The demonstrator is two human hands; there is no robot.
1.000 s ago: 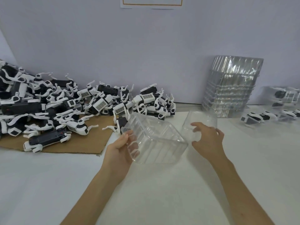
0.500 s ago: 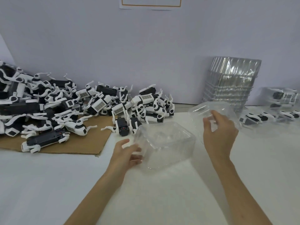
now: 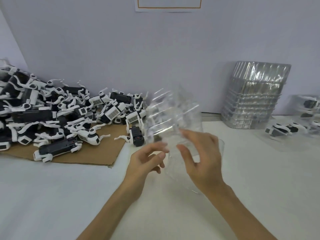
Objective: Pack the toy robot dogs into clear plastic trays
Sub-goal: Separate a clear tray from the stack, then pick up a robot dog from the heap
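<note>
While our right hand [image 3: 199, 158] grips the blurred clear plastic tray [image 3: 173, 115] above the table [image 3: 52, 196], our left hand [image 3: 147, 160] curls beside it; we cannot tell if it holds. The toy robot dogs [image 3: 69, 115] lie piled on cardboard [image 3: 90, 153] at left.

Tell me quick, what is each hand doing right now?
Left hand: apparently pinching the clear tray at its near edge.
Right hand: gripping the same clear tray.

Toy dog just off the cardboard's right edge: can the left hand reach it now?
Likely yes: the toy dog stands just beyond the left hand, nothing between them; the clear tray is raised off to the right.
</note>
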